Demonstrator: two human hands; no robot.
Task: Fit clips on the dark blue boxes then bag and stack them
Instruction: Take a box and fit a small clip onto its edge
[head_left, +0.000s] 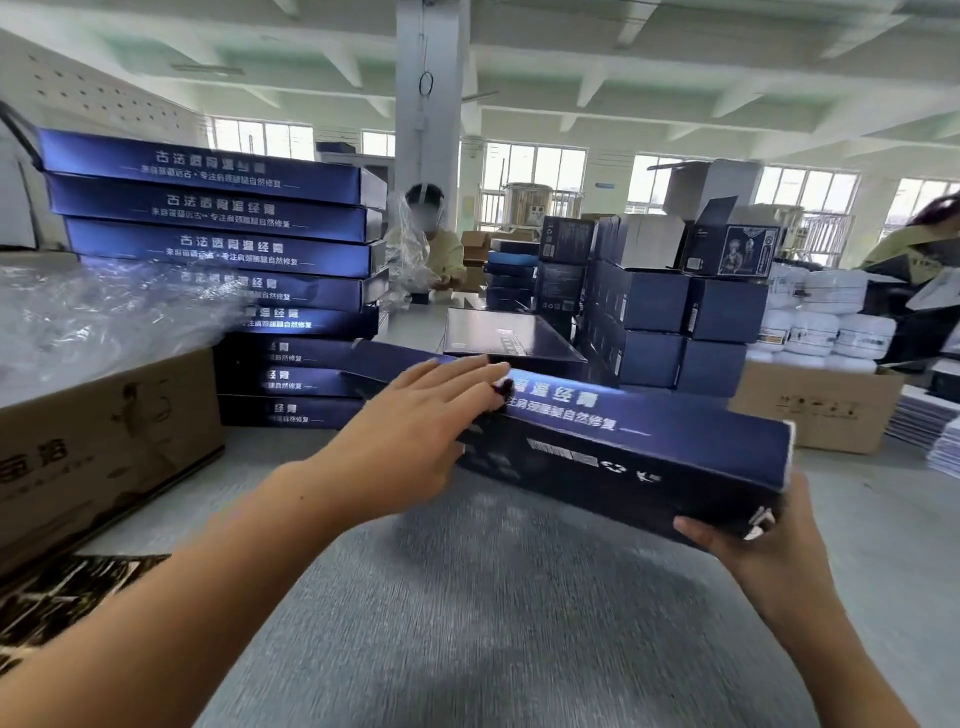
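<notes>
**Blue box held up over the bench**

Dark blue box (623, 441), long and flat, tilted up on one long edge above the grey bench (493, 597). White letters along its top side, blurry. Left hand (415, 415) flat and wide open, fingers straight, resting on the left part of the box. Something small and dark right at the fingertips, too blurry to tell what. Right hand (753, 530) curled under the lower right corner of the box, gripping it from below, thumb on the near face. Small white mark on the box just beside the thumb.

Tall stack of the same blue boxes (218, 270) behind the left hand, lying flat, one on top of another, white letters on every side. Crinkly clear plastic bags (104, 312) heaped on the left, partly in front of that stack and on top of a brown cardboard carton (104, 447). Another flat dark box (509, 338) lying on the bench just behind the held one. Smaller dark blue cube boxes (675, 322) piled on the right, near white round tubs (826, 322). Person in a pale top (441, 249) far back by a white pillar (428, 104).
</notes>
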